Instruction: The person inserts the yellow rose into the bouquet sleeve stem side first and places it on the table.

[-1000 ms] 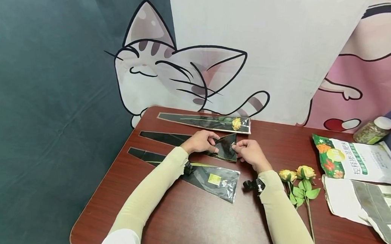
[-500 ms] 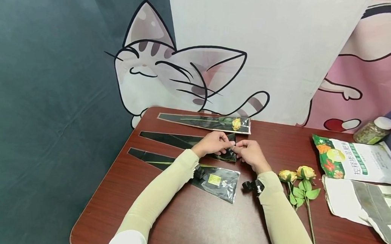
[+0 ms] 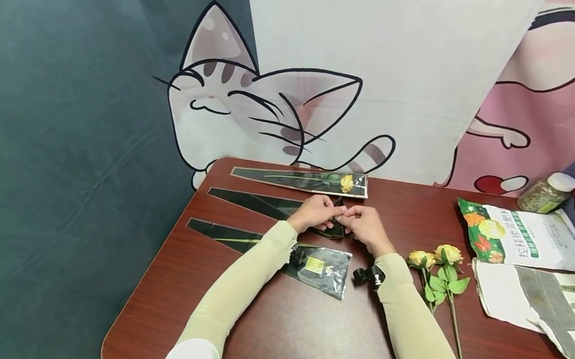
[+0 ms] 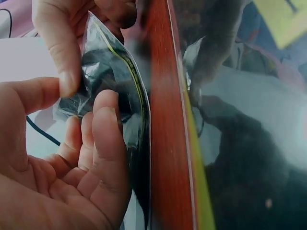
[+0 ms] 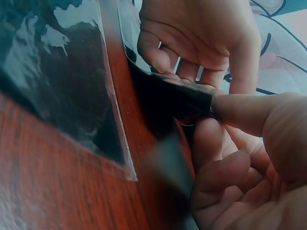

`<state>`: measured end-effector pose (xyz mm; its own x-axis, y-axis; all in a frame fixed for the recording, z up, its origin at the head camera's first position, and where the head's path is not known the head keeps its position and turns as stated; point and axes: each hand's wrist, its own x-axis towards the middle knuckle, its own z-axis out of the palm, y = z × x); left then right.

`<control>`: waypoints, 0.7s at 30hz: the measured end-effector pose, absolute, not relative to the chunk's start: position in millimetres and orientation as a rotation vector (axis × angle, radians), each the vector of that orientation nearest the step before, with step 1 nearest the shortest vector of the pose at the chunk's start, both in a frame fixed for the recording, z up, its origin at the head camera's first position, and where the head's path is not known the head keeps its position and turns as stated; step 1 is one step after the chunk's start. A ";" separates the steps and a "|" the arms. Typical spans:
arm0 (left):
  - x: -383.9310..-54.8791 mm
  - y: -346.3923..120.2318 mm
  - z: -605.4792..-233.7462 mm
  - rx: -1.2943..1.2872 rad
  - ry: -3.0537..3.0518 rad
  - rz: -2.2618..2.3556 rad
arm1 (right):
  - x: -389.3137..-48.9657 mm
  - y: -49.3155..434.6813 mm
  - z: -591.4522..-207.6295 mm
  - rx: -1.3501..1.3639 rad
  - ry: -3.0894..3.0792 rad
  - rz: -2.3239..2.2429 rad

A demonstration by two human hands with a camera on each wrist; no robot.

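Observation:
A long tapered flower sleeve (image 3: 251, 200), dark with a clear edge, lies in the middle of three on the table. Both hands meet at its wide right end, which is bunched up and folded. My left hand (image 3: 316, 212) pinches this end. From the right, my right hand (image 3: 364, 225) grips the same end between thumb and forefinger. In the left wrist view the crumpled plastic film (image 4: 103, 72) with a yellow line rises between the two hands. The right wrist view shows the folded black edge (image 5: 192, 98) between the right thumb and fingers. The fingers hide part of the fold.
Behind lies a sleeve with a yellow rose (image 3: 347, 183) inside. Nearer me is another sleeve (image 3: 330, 282) with a yellow label, under the left forearm. To the right are loose yellow roses (image 3: 448, 254), a fertilizer bag (image 3: 529, 235), a jar (image 3: 547, 192) and work gloves (image 3: 505, 289).
My left hand has moved right along the middle sleeve up to my right hand. The sleeve's wide end, spread before, is now gathered and folded between them. My right hand has hardly moved.

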<state>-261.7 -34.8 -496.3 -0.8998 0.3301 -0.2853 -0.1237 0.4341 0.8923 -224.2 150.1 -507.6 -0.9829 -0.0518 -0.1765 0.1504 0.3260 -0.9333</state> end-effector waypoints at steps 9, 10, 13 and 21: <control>-269.1 -39.0 -502.9 0.081 2.105 1.570 | -225.6 155.7 -513.9 0.138 2.369 -1.735; -269.1 -39.1 -502.3 0.082 2.102 1.569 | -225.8 156.5 -514.6 0.141 2.369 -1.733; -269.1 -40.0 -500.2 0.088 2.090 1.567 | -226.0 158.4 -515.8 0.147 2.363 -1.725; -271.9 -40.6 -500.5 0.092 2.094 1.570 | -227.6 157.9 -513.4 0.121 2.378 -1.692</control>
<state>-271.9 -40.6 -500.5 -0.8642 0.3518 -0.3596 -0.2466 0.3269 0.9123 -227.6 157.9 -513.4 -0.9723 -0.0602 -0.2258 0.1936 0.3336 -0.9226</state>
